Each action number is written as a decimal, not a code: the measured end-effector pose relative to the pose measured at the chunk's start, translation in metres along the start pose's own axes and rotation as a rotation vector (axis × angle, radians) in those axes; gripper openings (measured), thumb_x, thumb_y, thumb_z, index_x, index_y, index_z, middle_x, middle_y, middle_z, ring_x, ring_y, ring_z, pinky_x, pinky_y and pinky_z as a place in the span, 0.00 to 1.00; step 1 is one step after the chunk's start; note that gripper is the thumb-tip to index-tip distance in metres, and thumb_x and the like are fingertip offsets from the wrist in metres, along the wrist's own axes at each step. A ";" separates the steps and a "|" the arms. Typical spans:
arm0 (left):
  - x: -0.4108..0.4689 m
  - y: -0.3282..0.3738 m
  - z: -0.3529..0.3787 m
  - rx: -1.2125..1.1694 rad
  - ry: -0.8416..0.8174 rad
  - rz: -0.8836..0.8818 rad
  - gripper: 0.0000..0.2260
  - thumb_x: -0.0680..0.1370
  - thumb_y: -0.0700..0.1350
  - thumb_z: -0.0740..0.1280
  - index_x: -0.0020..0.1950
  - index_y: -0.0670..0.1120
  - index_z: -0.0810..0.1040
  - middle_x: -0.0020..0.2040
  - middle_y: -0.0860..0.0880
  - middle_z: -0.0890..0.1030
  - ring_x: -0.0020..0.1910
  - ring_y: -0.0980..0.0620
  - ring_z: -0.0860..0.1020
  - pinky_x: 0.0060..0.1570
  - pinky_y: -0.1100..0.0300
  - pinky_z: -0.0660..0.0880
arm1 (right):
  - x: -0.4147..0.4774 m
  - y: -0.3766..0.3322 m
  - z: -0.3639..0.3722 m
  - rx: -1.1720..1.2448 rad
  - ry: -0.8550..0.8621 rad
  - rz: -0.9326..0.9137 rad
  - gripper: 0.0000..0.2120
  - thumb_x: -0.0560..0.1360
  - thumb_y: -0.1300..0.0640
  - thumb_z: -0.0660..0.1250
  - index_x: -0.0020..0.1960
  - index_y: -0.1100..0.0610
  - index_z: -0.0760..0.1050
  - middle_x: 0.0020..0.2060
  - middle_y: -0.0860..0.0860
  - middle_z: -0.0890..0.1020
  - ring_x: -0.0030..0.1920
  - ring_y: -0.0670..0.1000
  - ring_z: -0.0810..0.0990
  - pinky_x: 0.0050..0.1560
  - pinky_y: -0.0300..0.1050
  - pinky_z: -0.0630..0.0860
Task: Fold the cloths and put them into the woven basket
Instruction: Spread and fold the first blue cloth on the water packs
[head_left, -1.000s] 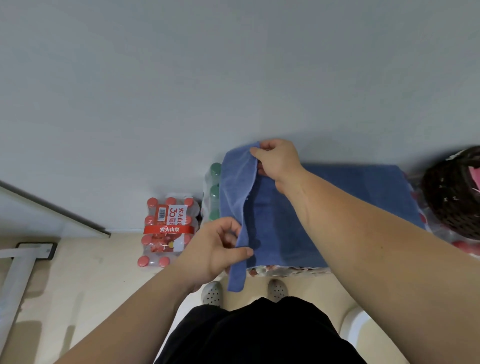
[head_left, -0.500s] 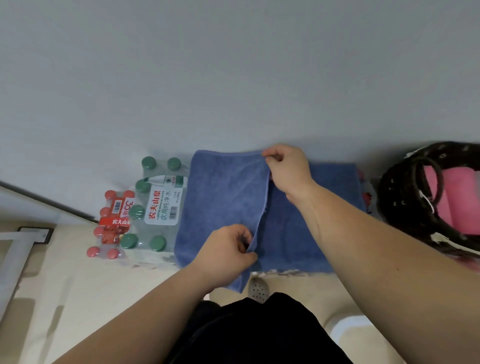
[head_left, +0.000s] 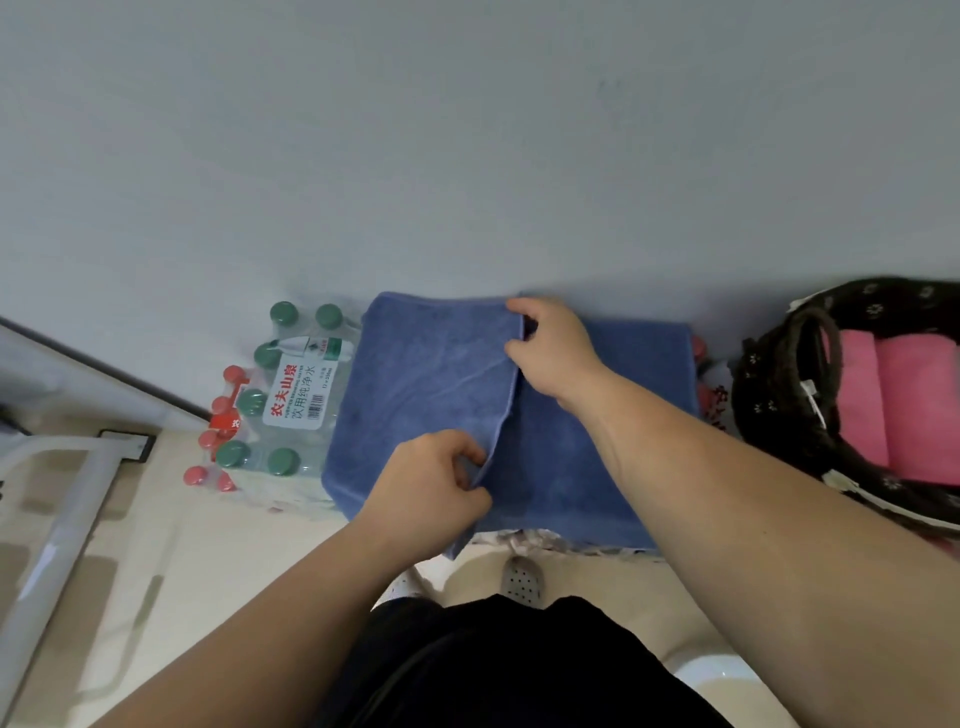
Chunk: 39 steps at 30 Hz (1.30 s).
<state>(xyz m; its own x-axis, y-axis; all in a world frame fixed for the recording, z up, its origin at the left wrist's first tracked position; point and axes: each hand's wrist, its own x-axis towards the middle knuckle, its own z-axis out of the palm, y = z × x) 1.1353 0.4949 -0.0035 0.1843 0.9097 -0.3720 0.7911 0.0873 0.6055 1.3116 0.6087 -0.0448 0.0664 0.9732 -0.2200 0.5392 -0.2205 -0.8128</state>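
**Blue cloth, part-folded, one edge held at both ends.**
Blue cloth (head_left: 571, 467): lies flat against the wall, long axis 9 to 3 o'clock; the turned-over flap's edge runs 12 to 6. Woven basket (head_left: 769, 395): just beside it at 3 o'clock, pink cloths (head_left: 904, 395) inside. Bottle pack (head_left: 291, 395): at 9 o'clock. Right hand (head_left: 550, 343): pinches the edge's far end, nearer the basket. Left hand (head_left: 431, 483): pinches the near end.

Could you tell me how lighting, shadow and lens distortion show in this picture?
Head view: soft, even light, no glare; faint shadow on the wall above the blue terry cloth and the dark woven basket; wide-angle stretch enlarges forearms toward the lower edge; left hand and right hand slightly soft, yet the label on the clear shrink-wrapped bottle pack is legible.
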 end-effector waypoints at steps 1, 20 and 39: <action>-0.001 0.006 0.000 -0.021 -0.014 0.006 0.10 0.66 0.40 0.70 0.44 0.53 0.79 0.29 0.54 0.79 0.30 0.59 0.76 0.33 0.63 0.73 | -0.001 -0.001 -0.005 0.003 0.011 -0.014 0.27 0.74 0.64 0.67 0.72 0.54 0.72 0.69 0.51 0.73 0.68 0.51 0.72 0.69 0.43 0.68; 0.022 0.109 0.085 -0.034 -0.401 0.235 0.04 0.71 0.37 0.68 0.45 0.40 0.78 0.31 0.44 0.79 0.28 0.55 0.72 0.37 0.55 0.73 | -0.046 0.061 -0.100 -0.048 0.336 0.179 0.24 0.76 0.68 0.61 0.71 0.61 0.72 0.67 0.59 0.71 0.67 0.55 0.72 0.65 0.34 0.61; 0.023 0.017 0.025 -0.247 0.048 -0.001 0.05 0.75 0.44 0.72 0.39 0.51 0.80 0.33 0.49 0.81 0.31 0.53 0.78 0.36 0.52 0.79 | -0.043 0.015 -0.031 -0.675 0.124 -0.193 0.22 0.78 0.45 0.61 0.71 0.48 0.70 0.69 0.53 0.68 0.68 0.58 0.64 0.64 0.56 0.63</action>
<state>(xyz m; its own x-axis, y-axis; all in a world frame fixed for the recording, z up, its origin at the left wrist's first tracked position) 1.1673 0.5070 -0.0193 0.1507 0.9274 -0.3423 0.6236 0.1795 0.7609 1.3432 0.5657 -0.0310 -0.0088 0.9999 -0.0102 0.9505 0.0052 -0.3107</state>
